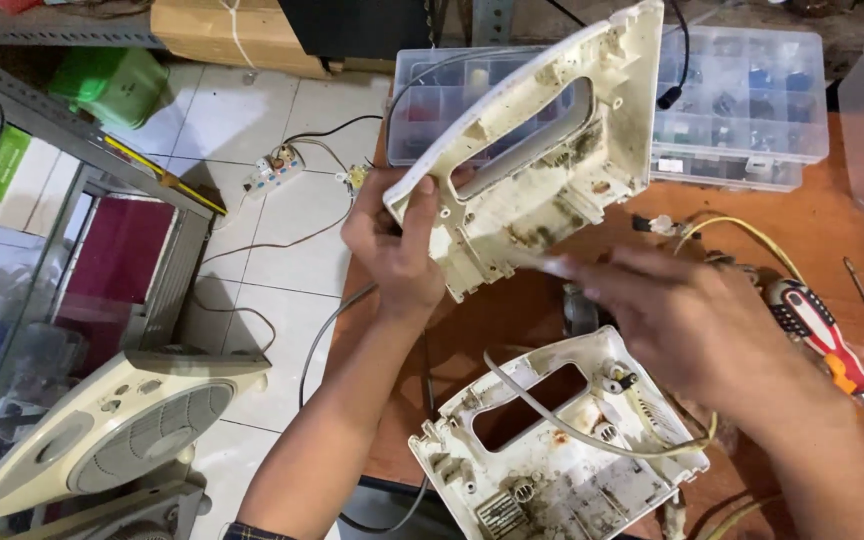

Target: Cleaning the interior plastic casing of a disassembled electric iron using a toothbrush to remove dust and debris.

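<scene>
Above the table edge (357, 330), left hand (392, 250) grips grimy casing half (532, 150); blurred right hand (682, 320) unclear

A brown workbench (832, 240) carries a white casing half (552, 470), screwdriver (817, 335) and parts boxes (742, 100).

Upper shell (542, 140) above lower shell (552, 450), screwdriver (822, 335) right.

Grimy cream casing (542, 150), red-and-black screwdriver (818, 328), orange-brown table (832, 230).
</scene>
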